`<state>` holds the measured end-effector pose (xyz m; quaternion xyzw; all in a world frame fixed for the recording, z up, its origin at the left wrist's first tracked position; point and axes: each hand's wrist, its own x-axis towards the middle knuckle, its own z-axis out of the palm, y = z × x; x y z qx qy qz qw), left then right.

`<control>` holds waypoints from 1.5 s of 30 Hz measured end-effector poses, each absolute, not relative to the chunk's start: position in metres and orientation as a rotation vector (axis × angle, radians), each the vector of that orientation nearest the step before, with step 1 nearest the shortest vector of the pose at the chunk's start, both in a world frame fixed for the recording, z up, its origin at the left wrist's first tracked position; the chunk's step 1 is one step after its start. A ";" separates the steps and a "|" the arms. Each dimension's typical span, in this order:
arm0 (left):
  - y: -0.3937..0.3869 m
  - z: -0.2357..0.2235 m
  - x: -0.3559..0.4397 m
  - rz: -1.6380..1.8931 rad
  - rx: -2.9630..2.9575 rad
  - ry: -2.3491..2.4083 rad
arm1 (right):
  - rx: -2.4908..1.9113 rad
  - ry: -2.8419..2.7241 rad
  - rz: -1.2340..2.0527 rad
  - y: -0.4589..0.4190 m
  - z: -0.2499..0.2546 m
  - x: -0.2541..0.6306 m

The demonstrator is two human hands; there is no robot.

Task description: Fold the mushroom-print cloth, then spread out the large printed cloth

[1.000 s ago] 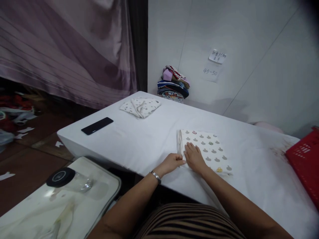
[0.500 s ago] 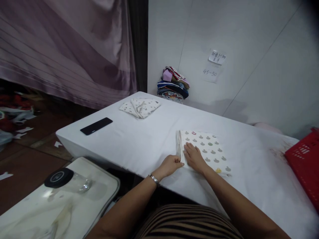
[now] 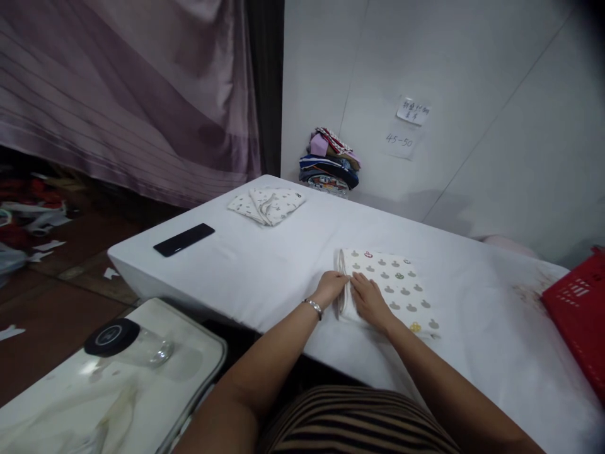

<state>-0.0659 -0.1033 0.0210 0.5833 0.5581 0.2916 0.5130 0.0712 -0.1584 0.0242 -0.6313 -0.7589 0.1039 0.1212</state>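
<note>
A folded white cloth (image 3: pixel 401 290) with grey mushroom-like prints and a few red, green and yellow ones lies on the white-covered table (image 3: pixel 293 271). My left hand (image 3: pixel 332 287), a metal bracelet at its wrist, pinches the middle of the cloth's left folded edge; its fingertips are partly hidden. Flat on top of the cloth, near that same edge, rests my right hand (image 3: pixel 371 302) with fingers stretched out. The fingertips of both hands nearly meet. Farther back on the left lies a second folded white cloth (image 3: pixel 267 205) with small dark prints.
A black phone (image 3: pixel 184 239) lies near the table's left edge. At the right stands a red plastic basket (image 3: pixel 579 309). Folded fabrics are piled in a stack (image 3: pixel 329 161) behind the table. A clear jar with a black lid (image 3: pixel 112 337) lies on a low white surface (image 3: pixel 189 372).
My left hand has moved up along the cloth's left edge, from its near corner to about its middle. My right hand has stayed flat on the cloth.
</note>
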 end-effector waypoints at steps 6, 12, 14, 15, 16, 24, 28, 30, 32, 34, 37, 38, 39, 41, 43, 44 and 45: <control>-0.101 0.025 -0.058 0.731 1.477 1.467 | -1.713 -2.130 0.301 -0.148 0.028 0.076; -0.110 0.028 -0.054 0.796 1.552 1.517 | -1.819 -1.883 0.376 -0.124 0.045 0.076; -0.111 0.029 -0.053 0.799 1.568 1.523 | -1.918 -1.859 0.446 -0.115 0.051 0.072; -0.112 0.029 -0.052 0.800 1.562 1.523 | -1.959 -1.855 0.476 -0.110 0.054 0.070; -0.112 0.029 -0.052 0.805 1.554 1.518 | -1.991 -1.851 0.507 -0.106 0.056 0.068; -0.111 0.019 -0.058 0.829 1.500 1.299 | -2.043 -1.794 0.823 -0.085 0.054 0.069; -0.104 0.017 -0.066 0.813 1.501 1.315 | -2.033 -1.787 0.816 -0.084 0.051 0.073; -0.097 0.019 -0.069 0.806 1.507 1.403 | -2.023 -1.778 0.806 -0.085 0.051 0.073; -0.091 0.023 -0.071 0.790 1.518 1.467 | -2.011 -1.769 0.795 -0.086 0.050 0.073; -0.086 0.026 -0.070 0.762 1.533 1.507 | -2.000 -1.757 0.782 -0.088 0.050 0.072; -0.082 0.028 -0.065 0.713 1.557 1.559 | -1.990 -1.734 0.765 -0.090 0.049 0.069; -0.081 0.029 -0.063 0.702 1.567 1.572 | -1.988 -1.727 0.763 -0.091 0.048 0.069; -0.081 0.028 -0.062 0.694 1.577 1.583 | -1.986 -1.720 0.762 -0.091 0.048 0.068; -0.080 0.028 -0.059 0.682 1.593 1.598 | -1.980 -1.709 0.761 -0.092 0.046 0.068; -0.080 0.027 -0.057 0.669 1.600 1.603 | -1.974 -1.697 0.759 -0.092 0.044 0.068; -0.080 0.027 -0.056 0.663 1.599 1.603 | -1.971 -1.691 0.759 -0.092 0.044 0.069; -0.079 0.027 -0.055 0.657 1.594 1.600 | -1.969 -1.685 0.759 -0.091 0.043 0.068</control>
